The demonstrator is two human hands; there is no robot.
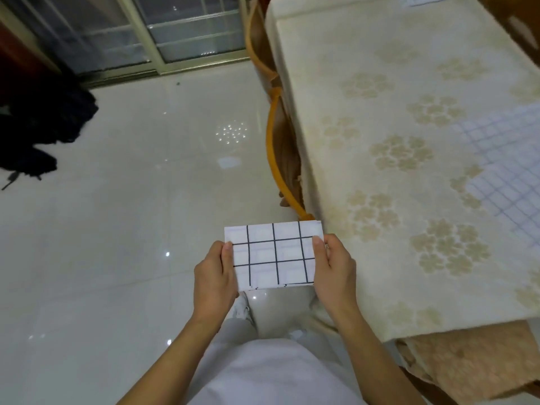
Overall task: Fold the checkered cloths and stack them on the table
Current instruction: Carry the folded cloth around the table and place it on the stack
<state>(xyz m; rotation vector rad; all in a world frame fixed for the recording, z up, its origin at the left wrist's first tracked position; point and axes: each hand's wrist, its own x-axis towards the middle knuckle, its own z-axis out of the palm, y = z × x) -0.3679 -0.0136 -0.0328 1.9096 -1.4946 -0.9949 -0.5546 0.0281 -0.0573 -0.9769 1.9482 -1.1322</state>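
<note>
A folded white cloth with black check lines (pixel 274 255) is held flat in the air in front of me, above the floor and left of the table. My left hand (pixel 216 276) grips its left edge, thumb on top. My right hand (pixel 336 270) grips its right edge the same way. Another checkered cloth (pixel 508 173), pale with blue lines, lies spread on the table at the right edge of the view.
The table (pixel 380 92) wears a cream floral tablecloth. Wooden chairs (pixel 277 159) are tucked along its left side, and another chair (pixel 473 363) sits at its near end. Glossy white floor tiles (pixel 131 214) lie on the left, with a dark heap (pixel 38 127) by the sliding door.
</note>
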